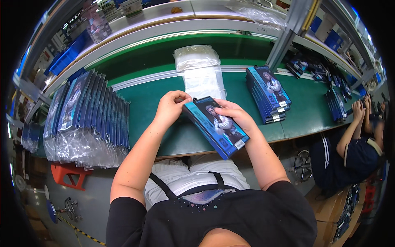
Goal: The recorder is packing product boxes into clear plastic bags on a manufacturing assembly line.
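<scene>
A flat blue-and-black box (216, 123) with a printed picture on its front is held tilted above the bench, close to my body. My right hand (238, 114) grips its right side, thumb lying over the front. At the box's upper left corner are the curled fingers of my left hand (173, 105), pinched against the edge by a small dark tab. Just beyond my hands lies a pile of clear plastic bags (201, 74). To the right is a stack of like boxes (269, 92). On the left stands a long row of bagged boxes (90, 111), their loose plastic ends facing me.
The green bench (177, 142) has a metal rail (144, 79) along its back, with a raised shelf (164, 25) beyond. A metal post (288, 45) rises at the right. Further right, another person (349, 144) sits near more boxes (335, 105). A red stool (70, 175) stands lower left.
</scene>
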The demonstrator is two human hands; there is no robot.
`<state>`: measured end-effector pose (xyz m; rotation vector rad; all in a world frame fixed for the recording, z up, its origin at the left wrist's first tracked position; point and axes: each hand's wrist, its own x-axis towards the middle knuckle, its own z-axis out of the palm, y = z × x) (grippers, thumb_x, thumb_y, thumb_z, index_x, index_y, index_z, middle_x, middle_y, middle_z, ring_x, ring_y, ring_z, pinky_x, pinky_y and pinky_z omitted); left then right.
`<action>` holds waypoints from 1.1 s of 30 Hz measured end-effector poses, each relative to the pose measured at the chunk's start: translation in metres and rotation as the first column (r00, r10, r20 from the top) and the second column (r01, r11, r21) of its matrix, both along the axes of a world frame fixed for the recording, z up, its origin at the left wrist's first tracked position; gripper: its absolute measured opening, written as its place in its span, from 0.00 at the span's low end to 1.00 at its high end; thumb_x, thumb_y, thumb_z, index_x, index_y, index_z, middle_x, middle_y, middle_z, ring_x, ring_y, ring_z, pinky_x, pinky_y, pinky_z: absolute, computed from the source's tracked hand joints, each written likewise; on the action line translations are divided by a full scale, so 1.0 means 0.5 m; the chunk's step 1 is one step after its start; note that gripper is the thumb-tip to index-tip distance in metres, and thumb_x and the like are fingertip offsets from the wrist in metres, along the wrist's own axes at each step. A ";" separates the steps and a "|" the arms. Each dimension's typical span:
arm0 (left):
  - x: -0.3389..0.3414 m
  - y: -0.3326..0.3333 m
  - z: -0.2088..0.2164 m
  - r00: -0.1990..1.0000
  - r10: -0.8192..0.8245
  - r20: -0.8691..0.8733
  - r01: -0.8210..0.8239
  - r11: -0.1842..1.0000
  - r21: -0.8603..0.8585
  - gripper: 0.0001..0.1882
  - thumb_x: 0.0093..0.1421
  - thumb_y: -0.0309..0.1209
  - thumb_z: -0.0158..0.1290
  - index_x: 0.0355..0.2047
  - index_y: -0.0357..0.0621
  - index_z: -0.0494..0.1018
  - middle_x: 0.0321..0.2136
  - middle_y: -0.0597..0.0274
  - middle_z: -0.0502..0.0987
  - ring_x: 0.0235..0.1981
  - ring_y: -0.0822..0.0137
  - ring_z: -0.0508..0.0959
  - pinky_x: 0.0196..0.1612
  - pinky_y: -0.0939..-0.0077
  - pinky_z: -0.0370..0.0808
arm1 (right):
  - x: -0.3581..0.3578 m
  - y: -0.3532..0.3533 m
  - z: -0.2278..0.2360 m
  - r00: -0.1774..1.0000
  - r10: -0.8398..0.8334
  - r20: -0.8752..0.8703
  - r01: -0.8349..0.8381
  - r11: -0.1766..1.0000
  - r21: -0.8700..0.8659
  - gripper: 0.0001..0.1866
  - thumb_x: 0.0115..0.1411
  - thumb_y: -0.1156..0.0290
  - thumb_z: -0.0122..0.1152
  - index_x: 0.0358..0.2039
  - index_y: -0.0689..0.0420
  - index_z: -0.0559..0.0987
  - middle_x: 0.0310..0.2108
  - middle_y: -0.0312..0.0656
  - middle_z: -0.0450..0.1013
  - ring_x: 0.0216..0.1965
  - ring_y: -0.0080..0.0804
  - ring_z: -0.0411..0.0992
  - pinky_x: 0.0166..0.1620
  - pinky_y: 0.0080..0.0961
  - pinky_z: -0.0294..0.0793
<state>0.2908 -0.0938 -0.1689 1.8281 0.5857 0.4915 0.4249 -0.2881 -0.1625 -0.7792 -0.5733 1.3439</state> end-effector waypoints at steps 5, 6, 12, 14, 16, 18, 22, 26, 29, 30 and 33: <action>-0.011 -0.008 0.014 0.998 -0.025 -0.054 0.020 0.996 -0.092 0.05 0.56 0.23 0.56 0.33 0.35 0.76 0.26 0.62 0.78 0.28 0.75 0.77 0.32 0.80 0.75 | -0.004 -0.022 -0.003 0.991 -0.080 0.109 0.089 0.993 -0.080 0.26 0.57 0.76 0.59 0.55 0.71 0.65 0.44 0.47 0.74 0.39 0.27 0.76 0.44 0.22 0.76; -0.009 -0.005 0.016 0.995 -0.038 -0.096 0.037 0.999 -0.019 0.06 0.55 0.23 0.55 0.33 0.34 0.76 0.26 0.62 0.78 0.27 0.75 0.77 0.31 0.80 0.75 | -0.004 -0.020 -0.003 0.987 -0.107 0.120 0.117 0.990 -0.077 0.26 0.56 0.76 0.59 0.55 0.71 0.65 0.44 0.47 0.75 0.40 0.27 0.76 0.44 0.22 0.76; -0.018 -0.023 0.035 0.983 -0.023 -0.180 0.077 0.951 0.301 0.10 0.53 0.20 0.53 0.37 0.35 0.77 0.26 0.59 0.78 0.26 0.74 0.76 0.32 0.78 0.74 | -0.039 -0.002 -0.035 0.836 -0.443 0.323 0.472 0.881 -0.013 0.28 0.58 0.75 0.59 0.56 0.72 0.63 0.45 0.48 0.73 0.41 0.25 0.74 0.45 0.19 0.73; -0.022 -0.037 0.040 0.991 -0.032 -0.130 0.085 0.899 0.429 0.12 0.52 0.20 0.53 0.38 0.36 0.77 0.25 0.59 0.77 0.26 0.74 0.76 0.33 0.77 0.74 | -0.052 0.002 -0.045 0.787 -0.491 0.374 0.538 0.843 -0.026 0.27 0.58 0.75 0.59 0.56 0.73 0.64 0.44 0.48 0.73 0.41 0.25 0.74 0.45 0.19 0.73; -0.029 -0.047 0.037 0.992 -0.087 -0.088 0.120 0.859 0.497 0.14 0.52 0.19 0.53 0.40 0.38 0.77 0.25 0.59 0.77 0.26 0.73 0.75 0.33 0.76 0.74 | -0.054 0.003 -0.048 0.813 -0.496 0.306 0.535 0.843 -0.053 0.19 0.58 0.75 0.60 0.47 0.71 0.68 0.40 0.47 0.75 0.39 0.26 0.75 0.43 0.21 0.74; -0.034 -0.044 0.032 0.986 -0.143 -0.083 0.165 0.880 0.445 0.15 0.53 0.19 0.53 0.43 0.38 0.76 0.27 0.58 0.78 0.26 0.72 0.76 0.35 0.77 0.75 | -0.053 0.006 -0.051 0.823 -0.525 0.214 0.549 0.833 -0.068 0.16 0.58 0.74 0.62 0.43 0.69 0.70 0.37 0.46 0.76 0.35 0.26 0.76 0.39 0.21 0.76; -0.051 -0.027 0.033 0.968 -0.245 -0.045 0.250 0.952 0.177 0.17 0.56 0.24 0.54 0.47 0.35 0.72 0.30 0.56 0.79 0.28 0.70 0.78 0.36 0.78 0.76 | -0.062 -0.004 -0.045 0.804 -0.559 0.201 0.583 0.808 -0.087 0.14 0.57 0.73 0.64 0.39 0.67 0.71 0.33 0.45 0.76 0.31 0.25 0.76 0.35 0.20 0.76; -0.045 -0.028 0.051 0.999 -0.038 -0.014 0.032 0.942 -0.335 0.25 0.59 0.36 0.56 0.48 0.26 0.68 0.30 0.50 0.78 0.28 0.65 0.79 0.39 0.72 0.77 | -0.077 -0.013 -0.036 0.796 -0.578 0.182 0.599 0.795 -0.094 0.12 0.57 0.72 0.63 0.36 0.66 0.72 0.32 0.44 0.76 0.29 0.23 0.75 0.34 0.19 0.76; -0.021 -0.037 0.034 0.999 -0.003 0.052 0.037 0.744 -0.667 0.30 0.59 0.45 0.56 0.46 0.26 0.68 0.36 0.46 0.77 0.35 0.61 0.79 0.42 0.68 0.77 | -0.089 -0.017 -0.031 0.820 -0.545 0.173 0.562 0.824 -0.069 0.10 0.57 0.72 0.63 0.34 0.64 0.73 0.30 0.43 0.76 0.29 0.22 0.75 0.34 0.18 0.75; -0.007 -0.040 0.019 0.995 -0.010 0.096 0.080 0.648 -0.757 0.29 0.59 0.46 0.55 0.46 0.27 0.69 0.37 0.46 0.77 0.37 0.61 0.79 0.43 0.67 0.77 | -0.091 -0.016 -0.031 0.824 -0.539 0.176 0.557 0.828 -0.074 0.10 0.57 0.72 0.63 0.34 0.64 0.73 0.30 0.42 0.76 0.29 0.22 0.74 0.34 0.18 0.75; 0.016 -0.067 0.002 0.971 0.063 0.230 0.154 0.572 -0.806 0.21 0.60 0.38 0.55 0.43 0.29 0.71 0.36 0.51 0.77 0.37 0.64 0.78 0.42 0.69 0.76 | -0.091 -0.019 -0.038 0.835 -0.518 0.186 0.539 0.838 -0.087 0.09 0.58 0.72 0.62 0.34 0.64 0.74 0.31 0.42 0.76 0.29 0.21 0.74 0.35 0.17 0.75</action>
